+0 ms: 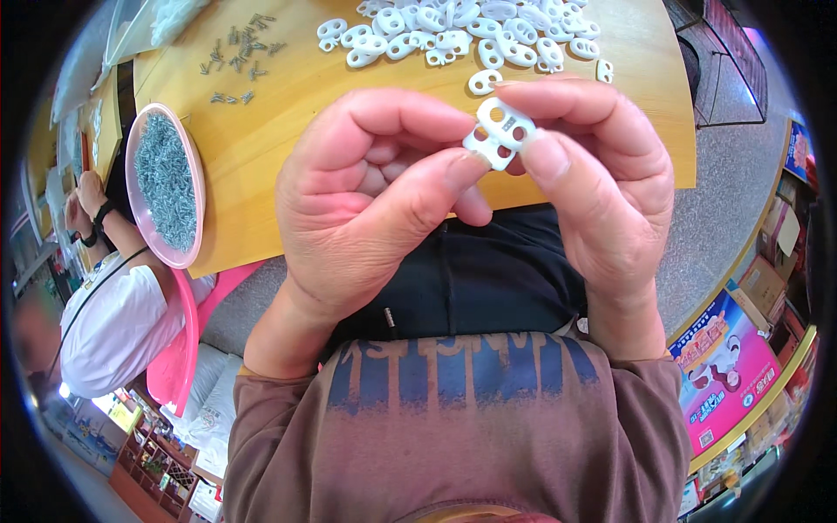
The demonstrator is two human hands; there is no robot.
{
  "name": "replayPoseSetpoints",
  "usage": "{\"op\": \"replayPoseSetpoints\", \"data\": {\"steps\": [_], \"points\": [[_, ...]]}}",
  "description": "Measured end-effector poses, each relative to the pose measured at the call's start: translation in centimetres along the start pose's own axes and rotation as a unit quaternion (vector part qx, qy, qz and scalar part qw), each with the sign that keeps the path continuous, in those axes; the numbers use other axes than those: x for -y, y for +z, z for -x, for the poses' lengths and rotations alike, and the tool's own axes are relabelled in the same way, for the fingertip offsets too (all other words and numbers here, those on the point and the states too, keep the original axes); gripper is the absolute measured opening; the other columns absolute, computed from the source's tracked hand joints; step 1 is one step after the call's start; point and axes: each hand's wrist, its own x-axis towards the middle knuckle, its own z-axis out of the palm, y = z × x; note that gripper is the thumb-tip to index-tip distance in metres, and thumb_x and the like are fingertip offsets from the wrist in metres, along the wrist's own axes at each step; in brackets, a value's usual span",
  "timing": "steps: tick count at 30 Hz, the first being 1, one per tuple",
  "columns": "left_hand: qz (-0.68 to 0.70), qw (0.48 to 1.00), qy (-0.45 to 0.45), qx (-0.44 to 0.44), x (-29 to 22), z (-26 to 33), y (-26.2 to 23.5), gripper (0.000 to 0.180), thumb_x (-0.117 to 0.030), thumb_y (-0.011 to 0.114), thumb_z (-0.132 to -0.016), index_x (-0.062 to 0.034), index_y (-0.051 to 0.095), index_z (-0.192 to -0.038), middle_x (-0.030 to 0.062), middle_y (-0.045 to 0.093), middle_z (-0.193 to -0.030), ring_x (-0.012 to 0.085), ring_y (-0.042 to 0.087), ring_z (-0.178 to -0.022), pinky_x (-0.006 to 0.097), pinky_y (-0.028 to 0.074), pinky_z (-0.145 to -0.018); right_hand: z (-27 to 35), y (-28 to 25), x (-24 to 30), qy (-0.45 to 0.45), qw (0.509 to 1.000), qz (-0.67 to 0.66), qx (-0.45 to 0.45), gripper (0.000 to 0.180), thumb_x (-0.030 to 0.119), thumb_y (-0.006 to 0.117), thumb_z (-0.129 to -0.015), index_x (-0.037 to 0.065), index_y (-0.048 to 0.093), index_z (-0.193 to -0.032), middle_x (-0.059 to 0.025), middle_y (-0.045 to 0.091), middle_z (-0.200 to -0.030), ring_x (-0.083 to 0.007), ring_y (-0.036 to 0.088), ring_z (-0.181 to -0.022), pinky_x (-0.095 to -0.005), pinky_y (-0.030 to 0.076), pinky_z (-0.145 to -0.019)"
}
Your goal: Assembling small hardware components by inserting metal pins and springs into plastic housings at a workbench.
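Note:
Over the near edge of the table, both my hands hold a white plastic two-hole cord lock. It is made of an oval piece and a squarer piece that overlap. My left hand pinches the squarer piece between thumb and forefinger, its other fingers curled. The thumb and forefinger of my right hand close on the oval piece. How far one piece sits inside the other I cannot tell. Just beyond my fingertips lies a loose white oval piece on the table.
A heap of white oval pieces covers the table's far side. Small metal pieces lie scattered at far left. A pink bowl of small metal springs stands at the left edge. Beyond it sits a person in white.

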Motion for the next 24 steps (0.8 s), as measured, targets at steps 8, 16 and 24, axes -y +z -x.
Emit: {"op": "replayPoseSetpoints", "data": {"steps": [8, 16, 24], "points": [[-0.010, 1.000, 0.005, 0.027, -0.3, 0.0, -0.9, 0.023, -0.006, 0.055, -0.075, 0.0036, 0.044, -0.093, 0.0101, 0.053, -0.087, 0.0123, 0.053, -0.075, 0.022, 0.044, -0.064, -0.4, -0.9, -0.7, -0.105, 0.981, 0.143, 0.079, 0.036, -0.003, 0.061, -0.067, -0.005, 0.048, -0.100, -0.0109, 0.051, -0.097, -0.0139, 0.051, -0.085, -0.0243, 0.040, -0.077], [-0.122, 0.987, 0.077, 0.075, 0.2, -0.7, -1.8, 0.032, -0.007, 0.057, -0.074, 0.0060, 0.047, -0.101, 0.0117, 0.050, -0.095, 0.0148, 0.052, -0.081, 0.022, 0.044, -0.067, -0.6, -0.8, -0.6, -0.090, 0.980, 0.142, 0.102, 0.035, -0.002, 0.059, -0.069, -0.007, 0.048, -0.102, -0.0137, 0.051, -0.098, -0.0162, 0.050, -0.087, -0.0251, 0.040, -0.077], [-0.206, 0.960, 0.147, 0.119, -0.5, -0.9, -2.5, 0.026, -0.007, 0.059, -0.072, 0.0050, 0.052, -0.094, 0.0127, 0.050, -0.093, 0.0159, 0.050, -0.081, 0.023, 0.043, -0.068, -0.8, -1.1, -0.5, -0.137, 0.959, 0.215, 0.125, 0.034, 0.004, 0.059, -0.070, -0.008, 0.050, -0.100, -0.0149, 0.051, -0.096, -0.0187, 0.050, -0.088, -0.0264, 0.038, -0.076]]}}
